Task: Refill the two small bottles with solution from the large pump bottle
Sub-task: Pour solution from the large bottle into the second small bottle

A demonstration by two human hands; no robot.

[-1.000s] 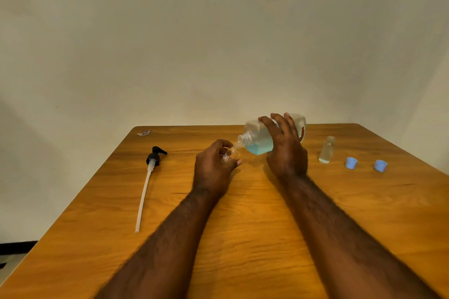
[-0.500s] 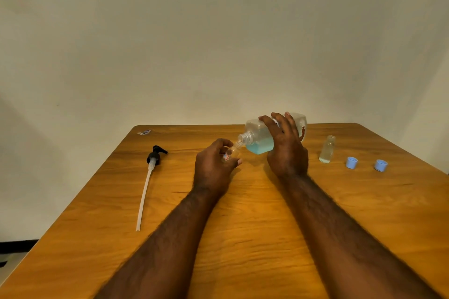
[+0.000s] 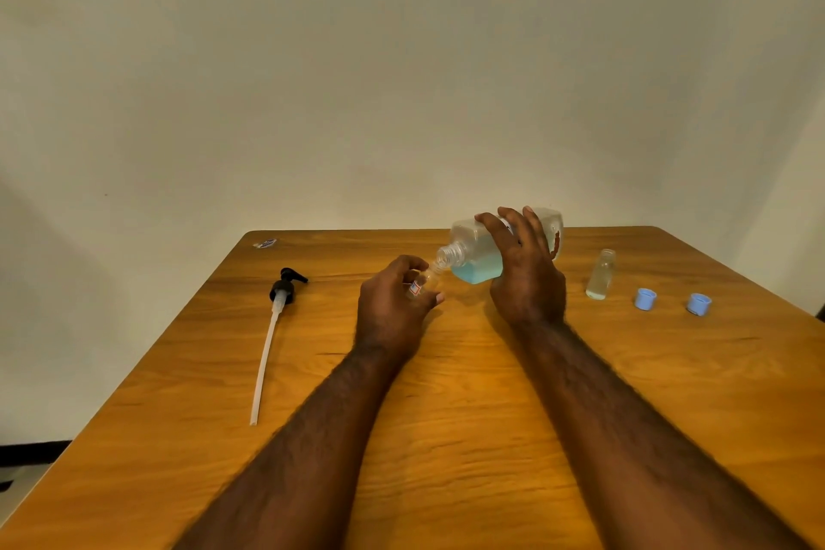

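Nothing much moved since the earlier frames: you kept both hands where they were. Both forearms reached forward over the table (image 3: 446, 438). Your left hand (image 3: 393, 308) was curled around a small bottle (image 3: 422, 284), mouth tilted up-right. Your right hand (image 3: 527, 277) gripped the large bottle (image 3: 473, 255) from the near side, long axis nearly horizontal, neck pointing left at the small bottle's mouth, blue liquid pooled low. Pump (image 3: 277, 317) lay left; second small bottle (image 3: 601, 275) stood upright right, two blue caps (image 3: 645, 298) beyond.
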